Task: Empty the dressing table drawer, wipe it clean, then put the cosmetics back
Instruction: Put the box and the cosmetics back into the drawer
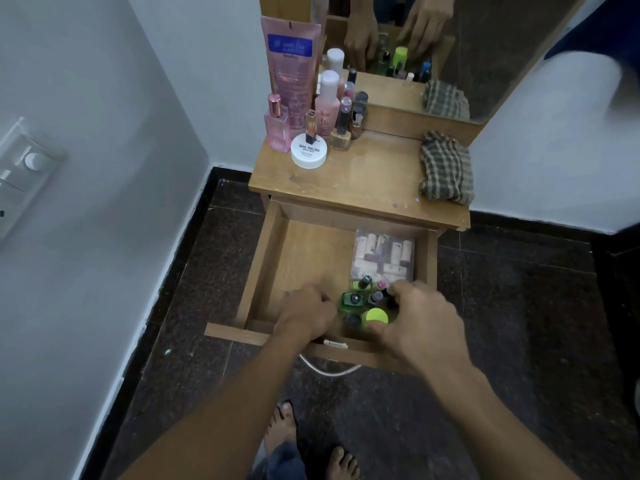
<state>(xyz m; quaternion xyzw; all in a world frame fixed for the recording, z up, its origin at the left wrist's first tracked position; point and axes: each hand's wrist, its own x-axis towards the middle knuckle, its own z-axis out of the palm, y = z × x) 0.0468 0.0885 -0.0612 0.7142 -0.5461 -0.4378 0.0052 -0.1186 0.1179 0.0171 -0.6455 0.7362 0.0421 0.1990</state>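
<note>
While the drawer point(298, 258) stood pulled out below the dressing table top point(363, 181), both hands were lowered into its front right corner. The left hand point(306, 315) was curled beside a green bottle point(352, 299); whether anything was gripped could not be told. The right hand point(420, 323) was spread over small bottles, its fingers near a lime-capped bottle point(376, 316). A clear pouch point(382, 254) lay behind them. A checked cloth point(446, 168) and pink cosmetics point(294, 81) were seen on top.
</note>
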